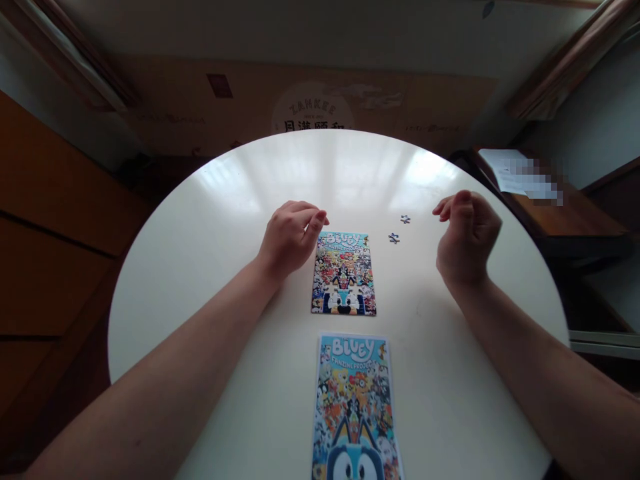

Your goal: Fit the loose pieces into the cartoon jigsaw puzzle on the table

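A small colourful jigsaw puzzle (pixel 343 273) lies nearly assembled in the middle of the round white table (pixel 210 220). My left hand (pixel 290 237) hovers at its upper left corner with fingers curled together; I cannot see anything in them. My right hand (pixel 465 237) is raised to the right of the puzzle, fingers loosely curled, with nothing visible in them. Two loose puzzle pieces lie between the puzzle and my right hand, the first loose piece (pixel 394 238) near the puzzle and the other loose piece (pixel 405 219) a little farther back.
A printed reference picture (pixel 354 407) of the same design lies at the table's near edge. A dark wooden side table with a paper (pixel 505 170) stands at the right. A cardboard box (pixel 310 113) leans behind the table. Wooden cabinets are at the left.
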Available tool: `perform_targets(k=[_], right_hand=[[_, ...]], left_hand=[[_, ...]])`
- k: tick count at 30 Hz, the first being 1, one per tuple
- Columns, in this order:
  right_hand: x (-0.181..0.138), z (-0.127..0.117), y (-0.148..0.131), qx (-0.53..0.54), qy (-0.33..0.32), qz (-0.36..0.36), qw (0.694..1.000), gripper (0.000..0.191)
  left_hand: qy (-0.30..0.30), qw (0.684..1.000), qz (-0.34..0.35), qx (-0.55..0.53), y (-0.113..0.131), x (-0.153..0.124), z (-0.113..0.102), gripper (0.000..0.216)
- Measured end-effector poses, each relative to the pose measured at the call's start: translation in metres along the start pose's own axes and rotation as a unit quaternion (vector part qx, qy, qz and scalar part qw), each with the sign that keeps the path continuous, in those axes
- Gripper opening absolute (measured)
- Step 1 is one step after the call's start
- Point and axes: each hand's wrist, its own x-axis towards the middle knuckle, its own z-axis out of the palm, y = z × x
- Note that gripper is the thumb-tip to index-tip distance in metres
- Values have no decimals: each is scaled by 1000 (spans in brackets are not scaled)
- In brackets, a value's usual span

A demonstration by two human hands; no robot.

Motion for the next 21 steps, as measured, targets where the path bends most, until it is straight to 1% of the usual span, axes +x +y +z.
perform_targets(k=[5,10,12,16,21], right_hand=[[0,-2,15,-38,-4,11,999,63],[-1,-2,27,-36,-11,0,999,68],[-1,-1,28,-42,-3,11,999,71],[1,0,28,-66,-11,53,996,73],[1,0,28,-54,-30,64,996,69]], left_hand=[[34,999,-25,13,-2,0,1,55],[57,998,-29,23,-1,0,2,51],[67,997,-32,27,-2,0,2,49],[83,995,-40,30,-5,2,2,46],[89,995,-43,28,-9,2,4,45]])
